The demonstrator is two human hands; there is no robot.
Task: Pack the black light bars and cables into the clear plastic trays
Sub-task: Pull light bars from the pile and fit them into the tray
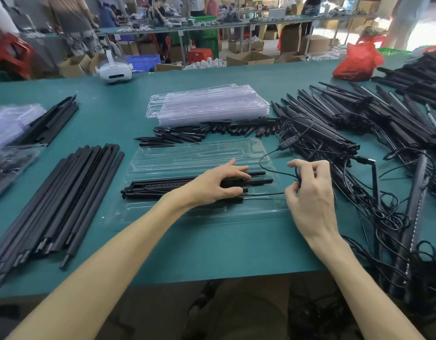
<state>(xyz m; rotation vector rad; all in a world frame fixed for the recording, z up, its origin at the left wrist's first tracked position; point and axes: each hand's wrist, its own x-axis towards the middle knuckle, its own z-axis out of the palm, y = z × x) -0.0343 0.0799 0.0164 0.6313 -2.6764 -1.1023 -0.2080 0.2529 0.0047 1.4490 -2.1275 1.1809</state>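
Head camera view, looking down at a green work table point(212, 246). An open clear plastic tray point(199, 153) with long moulded channels lies crosswise in front of the person. A bundle of slim black light bars point(158, 188) rests in it, long axis running left to right. The left hand point(219, 184) lies on the bundle's right half, fingers almost straight across the bars and thumb along the near side, pressing them down. Just right of the tray's end, the right hand point(307, 195) pinches a thin black cable point(268, 168) between thumb and curled fingers. The cable trails from the bars' right end, loops away from the hand, and reaches a small inline controller point(289, 140). The right hand is the nearer one for gathering the cable, and the tray lies to its left. Directly to its right sprawls a tangled pile of more bars and cords point(334, 123), which could snag the loop. Beyond the left hand sit short black spikes point(212, 131) and a stack of empty clear trays point(209, 104); to its left, plain black rods point(64, 192).
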